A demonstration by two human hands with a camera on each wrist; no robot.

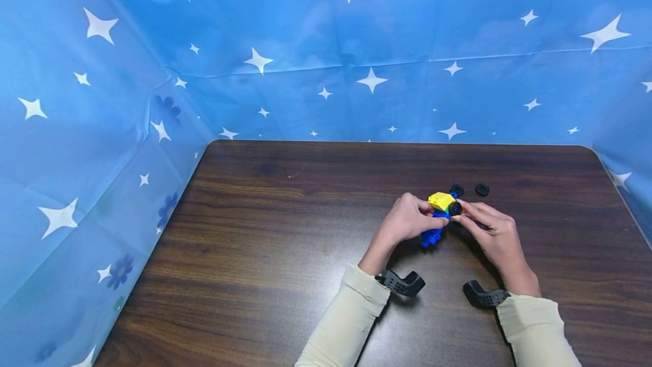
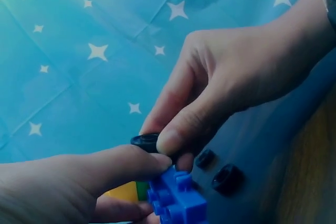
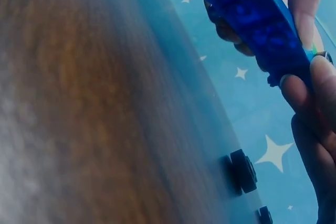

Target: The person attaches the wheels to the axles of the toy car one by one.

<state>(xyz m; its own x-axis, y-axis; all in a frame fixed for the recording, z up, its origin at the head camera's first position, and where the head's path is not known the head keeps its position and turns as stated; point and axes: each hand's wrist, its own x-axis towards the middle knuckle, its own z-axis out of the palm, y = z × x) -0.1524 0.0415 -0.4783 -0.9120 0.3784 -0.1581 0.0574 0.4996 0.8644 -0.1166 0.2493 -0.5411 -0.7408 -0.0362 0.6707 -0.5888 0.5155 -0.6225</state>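
Observation:
My left hand [image 1: 407, 218] grips a small toy vehicle of building blocks, held over the table. It has a blue base [image 1: 431, 237], a yellow block [image 1: 440, 201] and a bit of green beside the yellow. With thumb and fingers my right hand [image 1: 491, 237] pinches a black toy wheel [image 2: 145, 140] at the side of the base. In the left wrist view the left thumb lies right by that wheel. Tilted, the ridged underside of the blue base [image 3: 257, 24] faces the right wrist camera. Fingers hide where wheel and base meet.
Two more black wheels, one [image 1: 457, 190] just behind the toy and the other [image 1: 481, 190] to its right, lie on the dark wooden table [image 1: 265, 231]. Blue cloth [image 1: 305, 33] with white stars hangs behind and beside the table. Each wrist carries a black camera mount [image 1: 404, 284].

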